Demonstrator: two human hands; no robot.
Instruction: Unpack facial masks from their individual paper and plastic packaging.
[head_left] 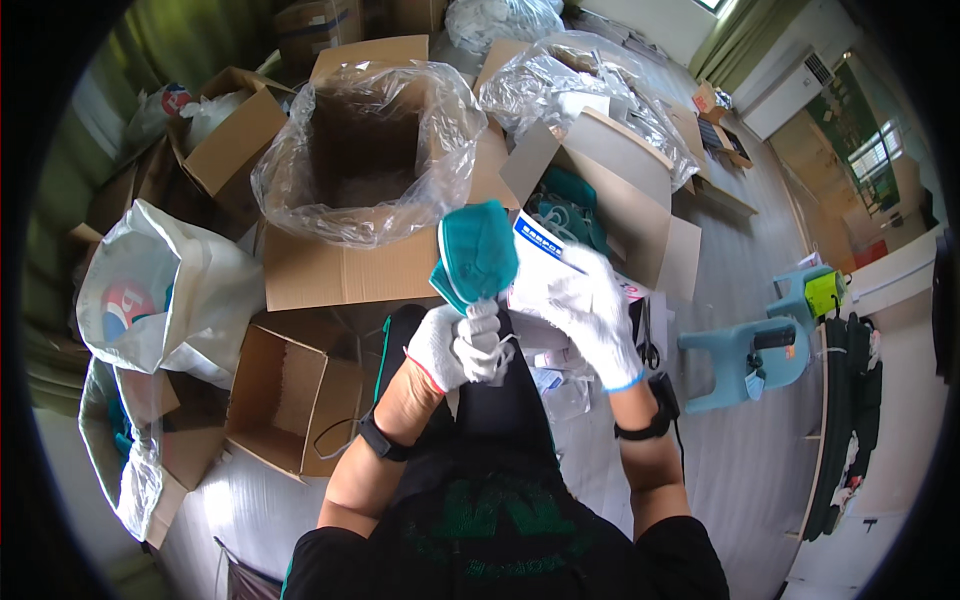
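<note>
My left hand [460,345], in a white knitted glove, is closed round the lower end of a small stack of teal face masks [480,255] and holds them upright in front of me. White straps hang by its fingers. My right hand [592,310], gloved the same way, is over a white printed box [538,250] with a blue band; its fingers are blurred, and I cannot tell whether they grip it. Just beyond, an open carton [635,215] holds more teal masks [570,200] with pale straps.
A large carton [340,275] lined with clear plastic stands ahead. At left are a white woven sack [215,300] and an open brown box [280,400]. Scissors [648,350] lie beside the right hand. A blue plastic stool [725,355] stands at right.
</note>
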